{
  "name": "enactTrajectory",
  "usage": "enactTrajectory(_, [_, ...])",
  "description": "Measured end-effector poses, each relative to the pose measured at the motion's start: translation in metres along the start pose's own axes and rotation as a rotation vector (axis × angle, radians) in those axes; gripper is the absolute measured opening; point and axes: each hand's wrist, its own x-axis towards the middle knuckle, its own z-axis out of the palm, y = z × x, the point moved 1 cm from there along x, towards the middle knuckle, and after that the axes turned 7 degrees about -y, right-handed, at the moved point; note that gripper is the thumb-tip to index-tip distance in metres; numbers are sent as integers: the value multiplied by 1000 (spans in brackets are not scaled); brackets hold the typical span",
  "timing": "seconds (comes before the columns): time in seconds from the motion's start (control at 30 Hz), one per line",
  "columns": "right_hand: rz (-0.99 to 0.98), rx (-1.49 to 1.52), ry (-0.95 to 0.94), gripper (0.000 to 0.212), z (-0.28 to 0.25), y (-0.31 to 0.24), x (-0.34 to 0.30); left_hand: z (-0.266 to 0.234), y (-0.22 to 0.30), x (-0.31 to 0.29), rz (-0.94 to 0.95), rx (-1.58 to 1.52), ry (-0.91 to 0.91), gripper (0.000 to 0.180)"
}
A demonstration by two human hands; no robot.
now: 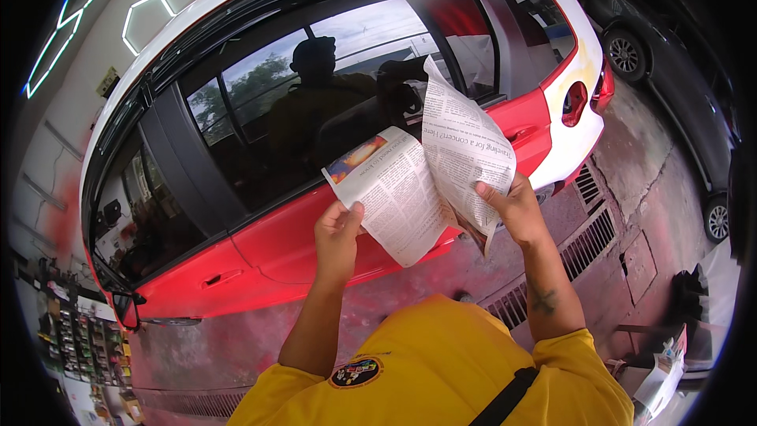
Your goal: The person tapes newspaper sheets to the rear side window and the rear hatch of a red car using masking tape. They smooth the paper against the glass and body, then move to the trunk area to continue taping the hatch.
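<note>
A sheet of newspaper (pixel 398 193) is stretched between my two hands in front of a red and white car (pixel 288 248). My left hand (pixel 339 233) pinches its left edge between thumb and fingers. Over on the right, my right hand (pixel 516 207) grips the other side, thumb on top. The paper is creased down the middle, and its right half stands up higher, covering part of the rear door. Behind it, the car's dark side window (pixel 315 87) reflects a person in a cap, with trees and sky.
A drain grate (pixel 587 241) runs along the red-stained floor at right. Beyond it stands a dark car (pixel 670 87). Shelves with many small items (pixel 79 339) line the lower left. Papers (pixel 662 371) lie on a stand at lower right. Hexagonal lights (pixel 142 24) glow at upper left.
</note>
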Motion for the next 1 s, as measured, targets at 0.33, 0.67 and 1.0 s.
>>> enactTrajectory(0.33, [38,184,135,39,5,15,9,5,9,19,140,-98,159,24])
enactTrajectory(0.67, [-84,46,293,38,1,18,6,10,9,24,320,211,250,28])
enactTrajectory(1.0, [-9,116,219,36,-20,-9,9,-16,26,33,166,-15,123,29])
